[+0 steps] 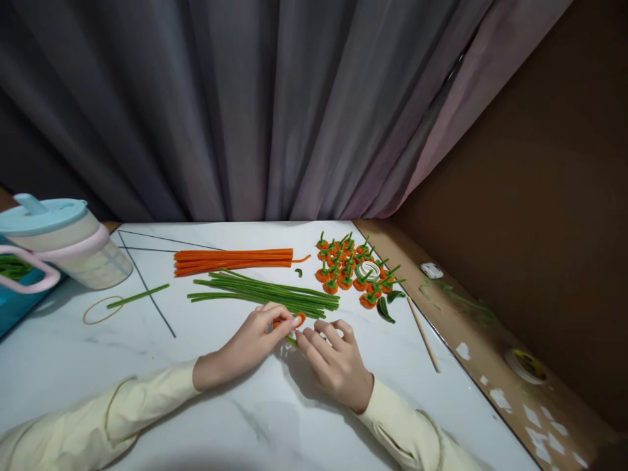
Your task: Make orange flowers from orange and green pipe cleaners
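My left hand (252, 343) pinches a curled orange pipe cleaner (301, 318) between thumb and fingers, just above the table. Close against it, my right hand (337, 363) has its fingers bent round a short green pipe cleaner (291, 339); most of that piece is hidden by the fingers. Beyond my hands lies a loose bundle of green pipe cleaners (267, 294). A thicker bundle of orange pipe cleaners (233, 261) rests behind it. To the right stand several small orange pumpkin-like pieces (345, 280) with green stems.
A lidded cup (81, 252) with a pink handle stands at the left. Near it are a rubber band (93, 314) and a single green pipe cleaner (140, 296). Rolls of tape (367, 271) sit among the orange pieces. A wooden stick (424, 335) lies at the right edge.
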The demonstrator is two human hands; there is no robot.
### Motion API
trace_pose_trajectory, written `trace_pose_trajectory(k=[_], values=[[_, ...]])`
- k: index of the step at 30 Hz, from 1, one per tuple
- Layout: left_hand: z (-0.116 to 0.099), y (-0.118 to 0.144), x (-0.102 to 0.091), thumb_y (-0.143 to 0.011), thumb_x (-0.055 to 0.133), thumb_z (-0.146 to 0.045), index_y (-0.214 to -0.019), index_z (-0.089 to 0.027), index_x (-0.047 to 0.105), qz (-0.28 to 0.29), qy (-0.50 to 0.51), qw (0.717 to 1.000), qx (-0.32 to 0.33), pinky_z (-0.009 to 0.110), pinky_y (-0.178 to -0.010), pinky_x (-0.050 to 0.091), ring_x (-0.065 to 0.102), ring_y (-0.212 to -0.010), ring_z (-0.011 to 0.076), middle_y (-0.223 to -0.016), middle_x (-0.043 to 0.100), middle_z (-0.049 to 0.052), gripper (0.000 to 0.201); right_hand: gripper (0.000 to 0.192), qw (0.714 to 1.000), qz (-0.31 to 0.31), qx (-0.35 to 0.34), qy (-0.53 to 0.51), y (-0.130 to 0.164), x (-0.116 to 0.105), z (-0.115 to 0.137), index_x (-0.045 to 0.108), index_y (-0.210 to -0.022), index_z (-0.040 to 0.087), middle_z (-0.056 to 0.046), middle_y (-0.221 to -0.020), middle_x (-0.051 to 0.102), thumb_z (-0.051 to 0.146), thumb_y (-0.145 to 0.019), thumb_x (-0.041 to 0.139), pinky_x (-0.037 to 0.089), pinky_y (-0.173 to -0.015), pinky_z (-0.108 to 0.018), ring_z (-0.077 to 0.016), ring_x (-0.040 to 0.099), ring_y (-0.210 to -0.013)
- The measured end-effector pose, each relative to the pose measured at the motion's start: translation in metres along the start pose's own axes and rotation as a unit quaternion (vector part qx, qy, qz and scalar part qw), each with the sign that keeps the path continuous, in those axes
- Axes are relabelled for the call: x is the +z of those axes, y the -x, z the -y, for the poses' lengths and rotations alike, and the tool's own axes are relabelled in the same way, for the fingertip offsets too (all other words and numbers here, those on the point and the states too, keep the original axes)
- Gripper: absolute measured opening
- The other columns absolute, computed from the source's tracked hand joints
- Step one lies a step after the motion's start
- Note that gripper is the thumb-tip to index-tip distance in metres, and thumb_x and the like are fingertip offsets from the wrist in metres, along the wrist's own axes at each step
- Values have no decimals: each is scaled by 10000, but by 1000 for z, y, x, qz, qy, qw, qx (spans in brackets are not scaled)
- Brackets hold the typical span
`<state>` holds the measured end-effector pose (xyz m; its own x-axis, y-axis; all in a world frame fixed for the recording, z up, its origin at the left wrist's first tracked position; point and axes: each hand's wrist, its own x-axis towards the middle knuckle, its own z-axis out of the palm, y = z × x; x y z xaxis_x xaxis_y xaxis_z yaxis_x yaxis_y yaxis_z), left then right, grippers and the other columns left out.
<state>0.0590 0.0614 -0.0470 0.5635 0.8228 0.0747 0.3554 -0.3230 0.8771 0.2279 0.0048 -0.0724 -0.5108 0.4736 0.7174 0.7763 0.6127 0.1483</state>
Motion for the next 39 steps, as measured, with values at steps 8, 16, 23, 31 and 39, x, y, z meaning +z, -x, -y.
trace_pose_trajectory(k=[8,16,23,31,39], values=[[14,5,-7,-940,332,-184,-818,-187,514,21,-162,971,175,368,-879,335,504,-913,193,-896,590,54,219,218,998,15,36,-52,5,4,-10,585,-825,138,-15,-631,589,37,-830,392,318,-758,-362,-177,544,-795],[10,2,-21,-960,327,-162,-811,-146,539,3,-276,909,312,399,-879,302,496,-894,212,-777,578,68,260,176,992,-20,76,-101,6,2,-26,562,-780,151,17,-565,564,39,-832,438,284,-765,-363,-160,565,-791],[6,0,-31,-962,342,-141,-790,-139,535,31,-295,869,396,364,-840,332,469,-843,206,-698,589,42,258,185,990,-30,80,-109,6,4,-31,549,-778,154,18,-574,581,42,-870,433,270,-775,-369,-161,573,-782],[18,7,-36,-959,415,-229,-807,-140,554,83,-323,860,386,361,-871,317,473,-903,219,-695,587,39,225,171,995,23,54,-79,9,13,-24,574,-898,140,-22,-712,662,60,-888,423,287,-821,-381,-201,579,-891],[22,12,-32,-862,599,-348,-971,-138,536,152,-225,917,291,358,-898,353,444,-1043,251,-909,584,81,244,305,995,32,-31,-89,2,21,-1,557,-1088,53,-82,-776,686,44,-915,307,317,-795,-368,-212,582,-869]])
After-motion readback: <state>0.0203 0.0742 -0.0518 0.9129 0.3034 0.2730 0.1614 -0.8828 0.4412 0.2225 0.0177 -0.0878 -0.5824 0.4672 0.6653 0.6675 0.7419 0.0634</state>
